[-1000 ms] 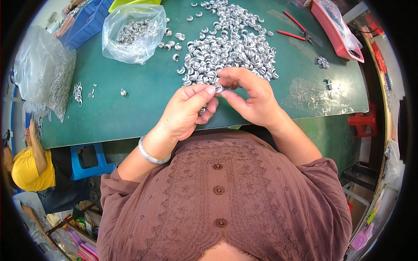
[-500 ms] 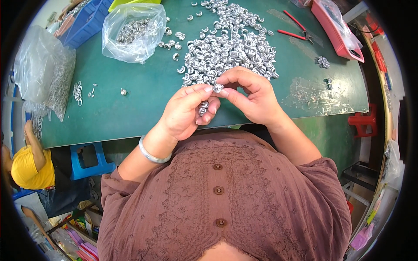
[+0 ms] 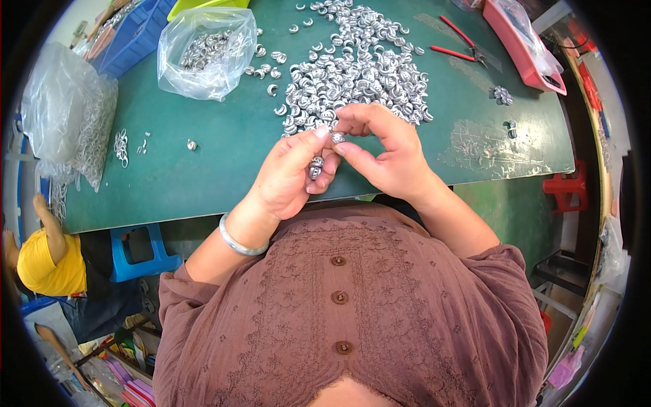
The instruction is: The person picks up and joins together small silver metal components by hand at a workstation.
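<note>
My left hand (image 3: 293, 175) and my right hand (image 3: 384, 153) meet over the near edge of the green table (image 3: 203, 169). Between the thumb and forefinger tips of both hands sits a small silver metal piece (image 3: 336, 138). A short stack of silver pieces (image 3: 315, 167) is tucked in the curled fingers of my left hand. A silver bangle (image 3: 237, 243) rings my left wrist. Just beyond the hands lies a big heap of silver curved metal pieces (image 3: 352, 74).
A clear bag of silver parts (image 3: 203, 51) lies at the back left, a larger bag of rings (image 3: 68, 122) at the left edge. Red-handled pliers (image 3: 461, 46) and a red tray (image 3: 519, 41) are at the back right. A person in yellow (image 3: 47, 261) sits low left by a blue stool (image 3: 139, 251).
My hands have drawn slightly nearer to me; the stack in my left hand now shows more clearly below the piece pinched at the fingertips.
</note>
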Motion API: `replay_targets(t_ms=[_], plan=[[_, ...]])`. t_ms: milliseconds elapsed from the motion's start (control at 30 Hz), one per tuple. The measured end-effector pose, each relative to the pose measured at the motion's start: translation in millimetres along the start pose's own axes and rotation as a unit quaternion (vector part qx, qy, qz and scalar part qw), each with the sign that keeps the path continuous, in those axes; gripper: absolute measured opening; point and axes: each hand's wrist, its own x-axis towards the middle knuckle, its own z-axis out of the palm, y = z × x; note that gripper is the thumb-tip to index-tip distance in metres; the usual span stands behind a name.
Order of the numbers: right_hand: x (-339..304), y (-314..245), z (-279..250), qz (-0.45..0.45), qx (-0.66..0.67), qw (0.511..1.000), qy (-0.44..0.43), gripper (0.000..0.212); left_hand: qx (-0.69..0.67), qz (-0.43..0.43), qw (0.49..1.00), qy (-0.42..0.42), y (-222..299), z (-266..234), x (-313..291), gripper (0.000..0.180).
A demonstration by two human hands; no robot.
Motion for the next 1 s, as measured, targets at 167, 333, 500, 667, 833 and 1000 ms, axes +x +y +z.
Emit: replay_targets(t_ms=[167, 333, 500, 667, 833, 1000], plan=[[0.3, 1.1, 0.3, -0.04, -0.076, 0.996, -0.005, 0.04, 0.034, -0.007, 0.999, -0.017, -2.4, -2.4, 3.5, 0.029], [-0.2, 2.4, 0.7, -0.043, -0.063, 0.997, -0.003, 0.041, -0.053, -0.053, 0.997, -0.011, -3.8, -5.6, 4.8, 0.035], [0.3, -2.7, -1.0, -0.024, -0.033, 0.999, -0.011, 0.035, -0.07, -0.055, 0.996, -0.017, -2.5, -5.6, 3.4, 0.034], [6.2, 11.8, -8.9, 0.027, -0.025, 0.999, 0.036, 0.021, -0.048, -0.031, 0.998, -0.03, 0.0, -9.9, -1.9, 0.032], [14.7, 17.4, -11.4, -0.062, -0.24, 0.967, -0.054, 0.016, -0.089, 0.021, 0.995, -0.042, 0.3, -20.5, -5.7, 0.029], [14.9, 11.9, -4.7, -0.046, -0.34, 0.933, -0.111, 0.017, -0.037, 0.032, 0.999, 0.017, 3.3, -22.1, -7.9, 0.023]])
